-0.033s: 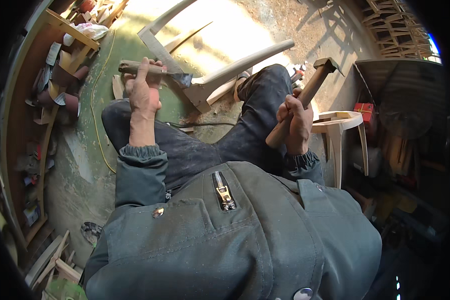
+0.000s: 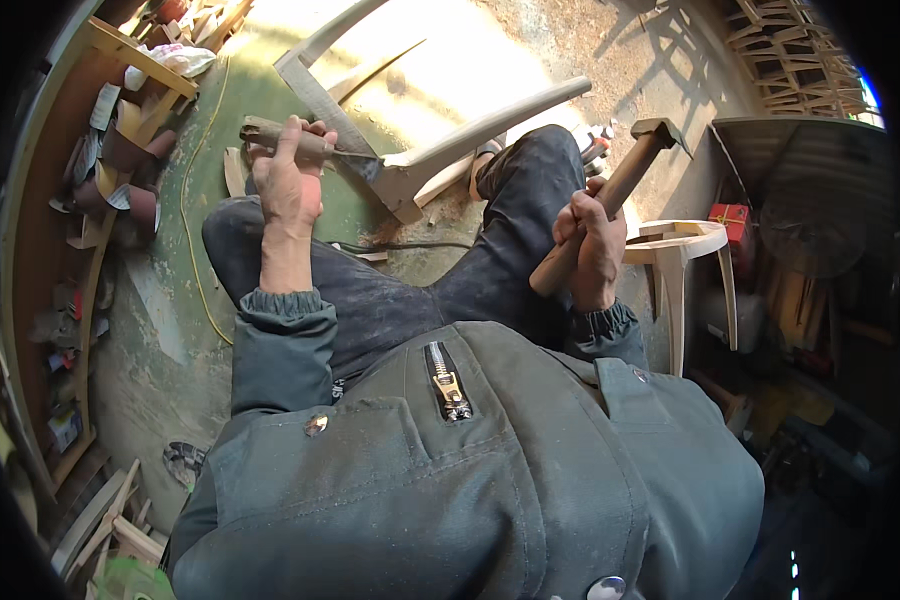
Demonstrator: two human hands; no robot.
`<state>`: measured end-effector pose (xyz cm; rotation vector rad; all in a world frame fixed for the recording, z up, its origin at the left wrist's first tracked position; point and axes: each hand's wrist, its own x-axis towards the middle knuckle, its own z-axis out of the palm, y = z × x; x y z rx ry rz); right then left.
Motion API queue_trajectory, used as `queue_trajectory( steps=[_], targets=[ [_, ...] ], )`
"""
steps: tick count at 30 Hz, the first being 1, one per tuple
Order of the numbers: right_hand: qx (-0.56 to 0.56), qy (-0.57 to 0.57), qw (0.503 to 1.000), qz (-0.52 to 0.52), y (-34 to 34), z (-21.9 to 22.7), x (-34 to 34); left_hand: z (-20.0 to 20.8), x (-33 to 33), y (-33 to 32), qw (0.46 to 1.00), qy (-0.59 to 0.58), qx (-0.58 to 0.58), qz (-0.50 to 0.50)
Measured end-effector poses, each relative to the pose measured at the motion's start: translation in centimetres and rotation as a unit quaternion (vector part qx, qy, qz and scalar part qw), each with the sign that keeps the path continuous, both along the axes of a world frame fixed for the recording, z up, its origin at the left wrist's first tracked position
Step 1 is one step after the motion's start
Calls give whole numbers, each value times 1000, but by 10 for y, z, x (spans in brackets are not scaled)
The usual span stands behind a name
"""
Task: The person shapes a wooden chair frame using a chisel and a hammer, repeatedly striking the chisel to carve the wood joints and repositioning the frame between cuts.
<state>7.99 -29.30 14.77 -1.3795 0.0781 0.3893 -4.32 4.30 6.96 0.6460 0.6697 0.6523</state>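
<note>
My left hand (image 2: 290, 190) is closed round the wooden handle of a chisel (image 2: 315, 146), held roughly level. Its dark blade reaches the corner joint of a pale wooden chair frame (image 2: 405, 185); whether it touches the wood, I cannot tell. The frame stands in front of my knees, with one long curved member rising to the right and another toward the far left. In my right hand (image 2: 595, 245) is a hammer (image 2: 625, 180), gripped by its thick wooden handle. The hammer's metal head is raised above my right knee, apart from the chisel.
A pale wooden stool frame (image 2: 675, 240) stands at my right, near a red box (image 2: 732, 222). Shelving (image 2: 30, 250) with sanding sheets lines the left. A yellow cord (image 2: 188, 230) runs along the floor. Stacked wooden frames (image 2: 795, 60) are at the far right.
The chisel has turned slightly in my left hand, so its blade shows narrower and nearer the joint. My right hand with the hammer has hardly moved.
</note>
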Motion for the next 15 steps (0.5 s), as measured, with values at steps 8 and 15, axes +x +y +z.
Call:
queue_trajectory(
  steps=[8, 15],
  targets=[
    [-50, -40, 997, 47, 16, 17, 17, -28, 13, -13, 977, 74, 168, -105],
    [-11, -97, 978, 183, 41, 30, 32, -40, 12, -24, 957, 91, 265, -74]
  ],
)
